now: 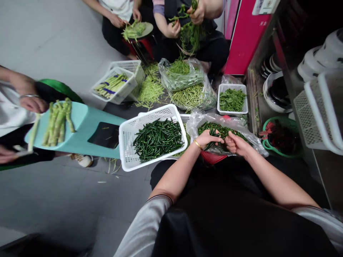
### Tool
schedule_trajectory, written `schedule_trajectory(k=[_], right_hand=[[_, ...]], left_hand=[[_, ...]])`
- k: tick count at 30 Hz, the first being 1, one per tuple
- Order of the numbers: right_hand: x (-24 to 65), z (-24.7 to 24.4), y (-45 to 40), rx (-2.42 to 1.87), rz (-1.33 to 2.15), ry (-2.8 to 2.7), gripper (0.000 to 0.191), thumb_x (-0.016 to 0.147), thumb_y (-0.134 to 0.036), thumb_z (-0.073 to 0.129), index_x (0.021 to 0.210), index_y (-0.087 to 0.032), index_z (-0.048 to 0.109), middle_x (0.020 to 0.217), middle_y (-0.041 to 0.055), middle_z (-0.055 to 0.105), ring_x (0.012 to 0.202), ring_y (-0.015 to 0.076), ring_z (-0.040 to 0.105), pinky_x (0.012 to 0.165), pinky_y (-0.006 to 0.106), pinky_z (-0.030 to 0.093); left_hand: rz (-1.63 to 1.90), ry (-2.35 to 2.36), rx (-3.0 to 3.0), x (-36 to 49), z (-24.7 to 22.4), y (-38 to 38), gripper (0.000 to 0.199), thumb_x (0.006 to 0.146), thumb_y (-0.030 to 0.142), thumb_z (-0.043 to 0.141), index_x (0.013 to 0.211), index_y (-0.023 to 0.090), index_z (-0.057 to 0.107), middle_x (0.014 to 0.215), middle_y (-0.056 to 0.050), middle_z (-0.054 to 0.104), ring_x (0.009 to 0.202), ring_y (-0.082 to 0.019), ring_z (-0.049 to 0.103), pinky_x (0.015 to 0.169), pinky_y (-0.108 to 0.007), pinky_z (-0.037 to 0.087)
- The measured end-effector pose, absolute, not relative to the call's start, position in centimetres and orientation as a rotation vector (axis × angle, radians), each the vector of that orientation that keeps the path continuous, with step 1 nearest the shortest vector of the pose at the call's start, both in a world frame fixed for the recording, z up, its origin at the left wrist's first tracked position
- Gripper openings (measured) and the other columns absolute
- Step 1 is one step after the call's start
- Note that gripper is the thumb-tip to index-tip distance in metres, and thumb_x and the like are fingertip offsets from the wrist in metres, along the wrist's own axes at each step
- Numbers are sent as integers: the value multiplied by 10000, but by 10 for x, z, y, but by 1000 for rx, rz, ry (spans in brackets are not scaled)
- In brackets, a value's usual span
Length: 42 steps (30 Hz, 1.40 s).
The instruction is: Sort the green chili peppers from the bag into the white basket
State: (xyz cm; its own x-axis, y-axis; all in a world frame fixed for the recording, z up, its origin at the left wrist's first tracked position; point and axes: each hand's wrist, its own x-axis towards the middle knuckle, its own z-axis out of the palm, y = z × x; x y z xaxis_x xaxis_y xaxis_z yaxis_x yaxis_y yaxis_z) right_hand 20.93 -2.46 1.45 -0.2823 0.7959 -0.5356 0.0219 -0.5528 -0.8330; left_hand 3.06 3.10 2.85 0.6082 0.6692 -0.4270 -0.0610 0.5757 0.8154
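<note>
My left hand [208, 139], with a gold bracelet at its wrist, is closed round several dark green chili peppers [214, 133]. Close beside it, my right hand [236, 143] has its fingers curled in a pinch; what they grip is too small to make out. Both hands are over an open clear plastic bag [197, 119] of green chilies with some red among them. To the left, a white perforated basket [125, 142] holds a heap of dark green chilies [158, 139].
Opposite, co-workers' hands [197, 14] handle leafy greens. Another person's hand [33, 103] is by stem vegetables [57, 123] on a turquoise stool [88, 114]. A white basket of greens [232, 100], a green basin [268, 142] and metal shelving [302, 117] stand at the right.
</note>
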Motion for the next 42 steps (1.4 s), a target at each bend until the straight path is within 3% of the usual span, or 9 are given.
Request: schedule_trajectory(k=[3,6,8,11,14,21,27,36,42], right_hand=[[212,19,-9,-1429,1856,-1119,658,716,-848,551,583,-236,349,446,-77,304,371,64,170,361,221,175],[212,25,1,-1727,1281,-1605,524,883,-657,504,653,-189,560,623,46,595,486,124,465,473,243,355],[214,27,5,-1975,781,-1901,452,965,-514,447,796,-170,686,814,107,695,722,193,625,636,267,439],[219,19,7,-2266,458,-2178,397,995,-449,453,1116,-179,717,1066,149,711,947,255,664,768,306,460],[214,-1,5,-2317,620,-2374,396,970,-443,529,1277,-227,656,1188,137,685,1012,257,662,785,306,466],[217,-27,1,-2255,828,-2288,151,917,-294,609,922,-164,684,943,115,723,852,205,654,685,262,415],[254,0,-10,-2102,1048,-1914,214,794,-349,683,714,-197,554,656,-12,618,597,140,534,559,236,345],[199,19,-28,-2107,564,-2120,109,908,-296,586,959,-201,575,858,68,700,759,223,656,634,284,391],[226,28,-17,-2004,671,-2330,307,922,-247,601,1214,-155,575,1040,124,724,917,249,696,783,297,480]], left_hand=[[424,721,890,26,36,31,378,549,212,899,730,121,579,677,-65,711,523,-101,592,519,-219,418],[445,804,883,32,37,29,333,604,219,869,696,123,564,626,-49,688,467,-73,542,470,-202,372],[456,862,857,35,37,29,313,629,228,849,682,124,559,613,-46,682,443,-65,517,429,-196,325],[523,885,809,30,41,35,288,633,237,836,734,120,593,637,-36,687,440,-67,514,391,-192,283],[639,903,763,17,45,46,298,635,265,836,797,109,640,656,-16,677,449,-52,504,380,-182,268],[637,922,776,9,46,50,350,565,275,890,699,110,611,605,-10,642,460,-48,494,416,-185,304],[579,984,785,24,40,44,395,496,239,918,706,117,607,647,-16,661,475,-55,495,414,-194,274],[758,1025,765,42,21,30,466,444,271,938,658,162,539,550,53,606,442,-57,469,453,-215,348],[806,958,824,38,26,40,424,489,296,915,679,149,566,599,34,628,457,-47,470,476,-206,365]])
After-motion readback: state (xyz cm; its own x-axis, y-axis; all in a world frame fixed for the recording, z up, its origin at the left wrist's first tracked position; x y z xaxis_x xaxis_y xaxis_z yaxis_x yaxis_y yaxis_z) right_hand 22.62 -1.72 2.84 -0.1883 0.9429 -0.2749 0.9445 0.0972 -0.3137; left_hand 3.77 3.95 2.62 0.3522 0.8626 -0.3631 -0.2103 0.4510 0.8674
